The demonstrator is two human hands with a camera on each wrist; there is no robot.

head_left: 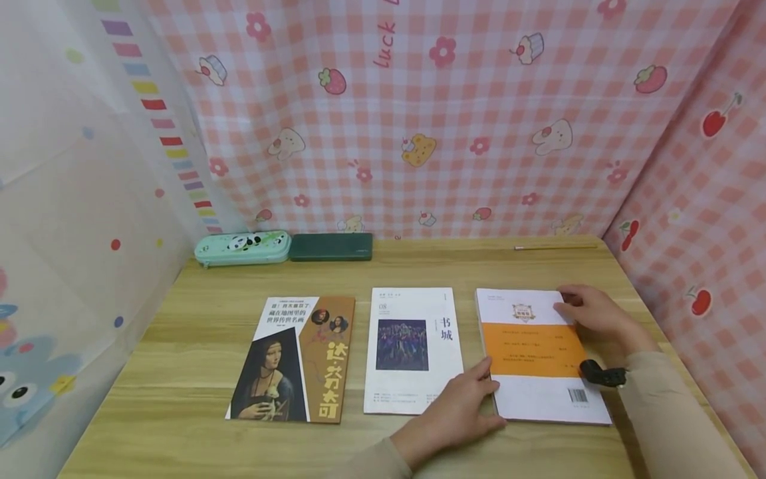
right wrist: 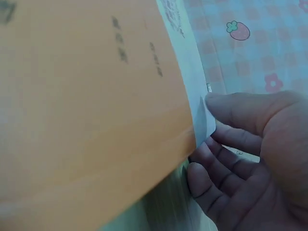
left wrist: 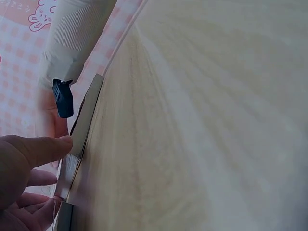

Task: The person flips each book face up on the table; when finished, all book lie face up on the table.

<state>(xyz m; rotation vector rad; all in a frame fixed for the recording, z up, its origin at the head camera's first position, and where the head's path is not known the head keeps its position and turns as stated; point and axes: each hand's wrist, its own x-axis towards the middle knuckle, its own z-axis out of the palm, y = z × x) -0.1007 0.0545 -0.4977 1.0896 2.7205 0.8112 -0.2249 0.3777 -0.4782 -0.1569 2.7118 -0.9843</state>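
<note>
A book (head_left: 526,392) with a white and orange cover lies at the right of the table, barcode near its lower right. My right hand (head_left: 601,318) holds its upper right edge; in the right wrist view, that hand (right wrist: 260,159) has its thumb on the white corner and its other fingers at and below the edge. My left hand (head_left: 457,409) holds the lower left corner, thumb at the bottom edge and fingers at the left side. In the left wrist view, this hand's thumb (left wrist: 45,147) touches the book's edge (left wrist: 84,120).
A white magazine (head_left: 413,392) lies just left of that book, partly under my left forearm's line. Further left is a brown-and-white book (head_left: 266,379) with a portrait. A panda pencil case (head_left: 209,249), a dark green case (head_left: 329,247) and a pencil (head_left: 553,247) lie along the back.
</note>
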